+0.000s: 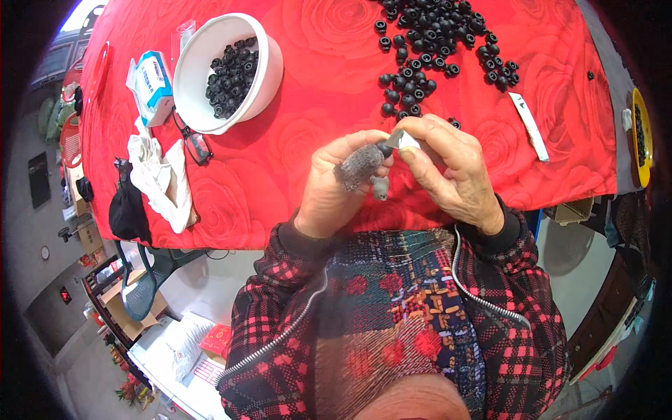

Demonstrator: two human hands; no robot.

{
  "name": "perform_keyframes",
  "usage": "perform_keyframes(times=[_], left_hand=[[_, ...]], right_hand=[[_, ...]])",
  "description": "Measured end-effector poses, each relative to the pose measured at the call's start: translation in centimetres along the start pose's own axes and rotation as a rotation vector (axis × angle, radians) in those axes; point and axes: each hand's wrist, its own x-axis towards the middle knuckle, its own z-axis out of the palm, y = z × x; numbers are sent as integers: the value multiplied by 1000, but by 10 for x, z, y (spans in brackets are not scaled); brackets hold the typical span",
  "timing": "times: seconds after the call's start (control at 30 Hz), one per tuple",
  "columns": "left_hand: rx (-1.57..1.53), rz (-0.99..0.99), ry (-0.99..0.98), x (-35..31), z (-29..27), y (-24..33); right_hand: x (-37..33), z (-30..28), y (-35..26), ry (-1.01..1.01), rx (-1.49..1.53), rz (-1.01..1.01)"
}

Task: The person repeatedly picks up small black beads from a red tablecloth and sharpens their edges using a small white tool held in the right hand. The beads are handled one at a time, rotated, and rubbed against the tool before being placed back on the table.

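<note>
Black and largely covered, a small rounded piece sat between the hands, over the near part of the red tabletop. The left hand had its fingers curled closed on the piece, fuzzy grey coverings, apparently worn on two of them, obscuring the grip, while the right hand pinched a pale-wrapped, blade-like tool right beside it. Beyond, the heap of black pieces was cut off by the view's upper edge.
</note>
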Motion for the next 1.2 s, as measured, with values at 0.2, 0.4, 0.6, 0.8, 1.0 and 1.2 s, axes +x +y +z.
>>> perform_keyframes(times=[0.2,0.4,0.6,0.8,1.0,1.2], left_hand=[[-58,0,18,0,2,1],[-10,26,36,2,-2,3],[25,52,22,3,1,2],[135,66,71,2,2,0],[139,69,75,2,0,-1],[169,67,109,3,0,-1]], right_hand=[[5,-4,-1,-76,-26,-44],[2,-1,2,41,-20,-2],[5,2,6,30,-12,-31],[6,2,5,22,6,-6],[6,0,4,-10,-2,23],[5,2,10,-1,0,-49]])
